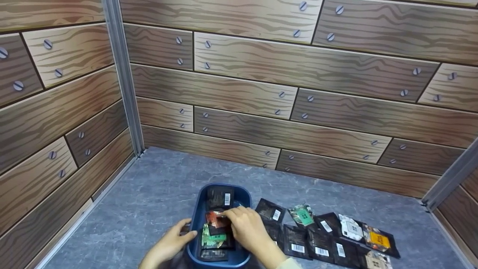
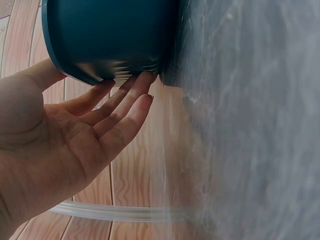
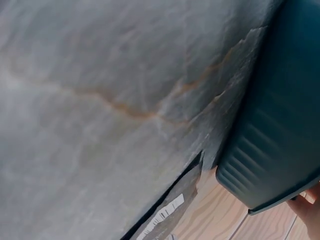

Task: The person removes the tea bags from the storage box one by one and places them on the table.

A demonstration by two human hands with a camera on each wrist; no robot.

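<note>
A dark blue plastic bin stands on the grey surface with several flat packets inside. My left hand holds its left side, thumb over the rim and fingers against the outer wall; the left wrist view shows those fingers below the rim. Inside the bin, my right hand pinches a red and black packet by its upper edge. Under it lies a green-labelled packet. A black packet with a barcode lies at the bin's far end. The right wrist view shows only the right hand's fingers at the rim.
To the right of the bin, several packets lie spread in rough rows: black barcoded ones, a green-labelled sachet, a white one and an orange-labelled one. Wood-patterned walls enclose the grey surface.
</note>
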